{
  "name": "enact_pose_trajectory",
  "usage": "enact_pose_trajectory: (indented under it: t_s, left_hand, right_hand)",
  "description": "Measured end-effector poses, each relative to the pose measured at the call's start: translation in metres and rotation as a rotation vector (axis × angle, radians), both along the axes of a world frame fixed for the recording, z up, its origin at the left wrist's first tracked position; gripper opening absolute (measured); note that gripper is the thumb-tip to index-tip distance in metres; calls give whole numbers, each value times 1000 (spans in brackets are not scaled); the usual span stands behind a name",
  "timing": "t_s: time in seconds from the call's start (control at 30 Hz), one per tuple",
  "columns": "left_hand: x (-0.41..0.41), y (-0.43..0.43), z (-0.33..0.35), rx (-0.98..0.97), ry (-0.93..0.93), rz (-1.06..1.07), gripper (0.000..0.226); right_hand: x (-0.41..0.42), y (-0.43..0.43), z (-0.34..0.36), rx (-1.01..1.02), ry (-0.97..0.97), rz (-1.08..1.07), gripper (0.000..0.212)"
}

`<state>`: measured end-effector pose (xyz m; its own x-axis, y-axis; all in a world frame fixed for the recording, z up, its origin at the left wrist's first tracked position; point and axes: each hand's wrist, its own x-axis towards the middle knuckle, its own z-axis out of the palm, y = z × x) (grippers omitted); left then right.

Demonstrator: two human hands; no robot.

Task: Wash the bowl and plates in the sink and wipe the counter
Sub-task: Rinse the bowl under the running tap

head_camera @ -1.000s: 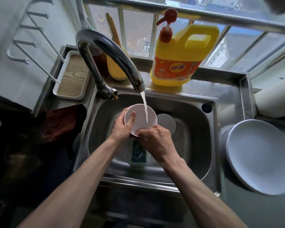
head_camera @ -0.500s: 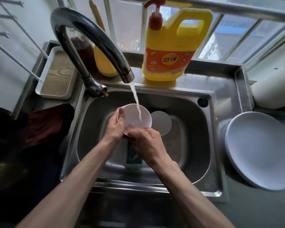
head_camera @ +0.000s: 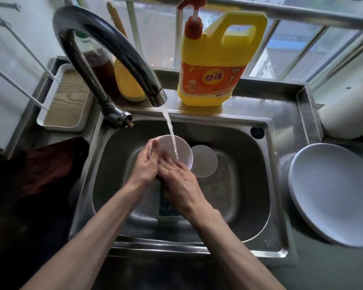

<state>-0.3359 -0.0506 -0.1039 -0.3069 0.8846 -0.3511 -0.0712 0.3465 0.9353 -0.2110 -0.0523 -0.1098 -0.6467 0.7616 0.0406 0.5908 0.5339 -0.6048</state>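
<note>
In the middle of the frame, over the stainless steel sink [head_camera: 245,197], the person holds a small white round bowl [head_camera: 176,147] under the running water. The left hand [head_camera: 145,166] grasps it by the near left rim, fingers [head_camera: 155,147] curled round the edge with the thumb lying over it. The right hand [head_camera: 181,182] is released, its straight fingers [head_camera: 168,159] reaching into the bowl and pressing on the inner wall. A thin stream of water [head_camera: 170,130] drops from the curved chrome tap [head_camera: 115,51] at upper left and lands inside the bowl just beside those fingers. Right of the bowl, on the sink floor, lies a small white round plate [head_camera: 206,163]. Below the hands a green sponge [head_camera: 168,209] shows, partly hidden by the right wrist. On the ledge behind the sink, top centre, stands a yellow detergent jug with a red pump [head_camera: 214,65]. At the right edge a large white round plate [head_camera: 333,195] rests on the desk [head_camera: 333,268]. At the left edge a dark reddish cloth [head_camera: 48,166] is bunched beside the sink, with a white tray with a wood-grain bottom [head_camera: 65,103] above it.
</note>
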Motion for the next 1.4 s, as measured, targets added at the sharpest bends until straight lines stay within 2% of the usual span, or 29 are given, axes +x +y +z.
enact_pose_trajectory:
  t_s: [0.07,0.13,0.3,0.37,0.47,0.53,0.67,0.77,0.83,1.0,1.07,1.2,1.33,1.4]
  left_hand:
    - [-2,0,2,-24,-9,36,43]
    - [-4,-1,4,-45,-4,65,39]
    - [-4,-2,10,-50,-8,66,38]
    - [-2,-2,10,-38,25,23,40]
    - [-2,-3,9,-49,34,-30,40]
    - [-3,-4,9,-63,28,-33,42]
    - [-10,-5,14,-76,22,5,41]
    - [-13,-4,18,-75,29,17,38]
    - [-13,-4,20,-61,46,-2,39]
    - [-17,-5,16,-6,160,-59,40]
    - [-16,-5,13,22,206,-61,44]
    - [-15,-7,15,37,234,-33,45]
    - [-26,-7,24,-38,281,-139,45]
    - [-27,-5,28,-77,260,-209,46]
  right_hand:
    - [1,-1,7,56,95,-59,50]
    - [5,1,10,143,69,-108,16]
    - [11,9,-1,231,-167,-132,38]
    - [8,7,-5,162,-257,-81,62]
    - [1,4,2,13,-165,9,74]
    - [-1,0,10,13,-48,23,63]
    - [5,-1,22,79,37,-82,17]
    - [18,-1,24,231,-51,-93,37]
    - [27,1,24,324,-78,-76,43]
    - [36,-6,18,367,-221,-90,27]
    - [27,-21,14,322,-165,-87,15]
    - [19,-31,18,83,107,-80,33]
    - [42,-18,17,290,-40,-155,35]
    - [45,-14,15,234,-2,-231,38]
